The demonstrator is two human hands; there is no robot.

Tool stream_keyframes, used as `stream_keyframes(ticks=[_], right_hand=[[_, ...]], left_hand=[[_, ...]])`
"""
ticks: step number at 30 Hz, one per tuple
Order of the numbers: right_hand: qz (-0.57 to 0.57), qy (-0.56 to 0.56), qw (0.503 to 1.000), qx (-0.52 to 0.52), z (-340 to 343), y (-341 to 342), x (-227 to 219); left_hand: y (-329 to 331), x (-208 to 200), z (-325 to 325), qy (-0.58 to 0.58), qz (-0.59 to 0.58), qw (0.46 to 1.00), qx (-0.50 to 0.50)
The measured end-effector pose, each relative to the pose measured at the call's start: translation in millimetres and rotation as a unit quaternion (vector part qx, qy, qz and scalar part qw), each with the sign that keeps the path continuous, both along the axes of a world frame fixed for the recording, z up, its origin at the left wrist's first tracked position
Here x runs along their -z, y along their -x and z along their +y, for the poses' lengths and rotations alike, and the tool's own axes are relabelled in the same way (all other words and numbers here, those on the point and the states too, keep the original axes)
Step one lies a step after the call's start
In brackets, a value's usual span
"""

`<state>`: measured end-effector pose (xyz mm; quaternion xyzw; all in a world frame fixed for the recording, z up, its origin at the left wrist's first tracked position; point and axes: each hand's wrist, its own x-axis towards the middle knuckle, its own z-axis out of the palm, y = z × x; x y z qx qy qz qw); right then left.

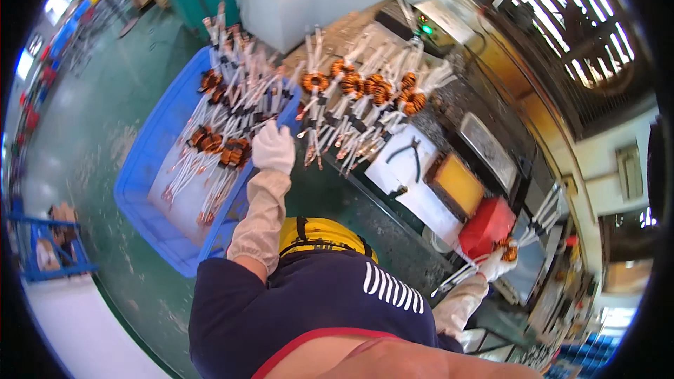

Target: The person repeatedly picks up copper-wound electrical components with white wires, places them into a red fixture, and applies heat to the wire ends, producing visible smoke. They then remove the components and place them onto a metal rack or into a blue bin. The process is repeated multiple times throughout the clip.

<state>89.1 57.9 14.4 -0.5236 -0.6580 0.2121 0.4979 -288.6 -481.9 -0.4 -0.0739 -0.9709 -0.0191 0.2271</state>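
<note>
Copper-wound ring coil with white leads (506, 245) is clasped in my white-gloved right hand (496, 267) by its ring, presumably to free the leads. Well apart, my white-gloved left hand (272, 149) is beside the blue plastic bin (151, 231); remotely, I cannot tell its grip.

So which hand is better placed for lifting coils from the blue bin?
Probably the left hand: it's at the blue bin, while the right hand holds a copper coil farther away.

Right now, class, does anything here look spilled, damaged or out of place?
Nothing looks clearly spilled or damaged. Slightly untidy: some white leads stick out past the bench rather than lying fully on it.
</note>
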Motion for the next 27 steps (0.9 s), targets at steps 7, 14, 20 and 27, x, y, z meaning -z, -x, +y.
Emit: stream_keyframes(ticks=[7,14,20,27], right_hand=[[0.025,-0.024,0.999,-0.022,17.2,-4.5,8.6],[-0.022,-0.042,0.998,-0.030,42.3,-20.5,25.5],[0.042,-0.018,0.995,-0.084,35.2,-7.4,16.1],[0.056,0.010,0.983,-0.172,61.0,-15.3,9.1]], left_hand=[[-33.0,51.3,-11.3,0.004,0.043,0.943,0.329],[-114.4,183.7,-129.9,0.309,-0.228,0.887,0.256],[-125.3,131.9,-131.2,0.416,-0.289,0.824,0.254],[-138.9,207.0,-139.0,-0.012,-0.154,0.971,0.184]])
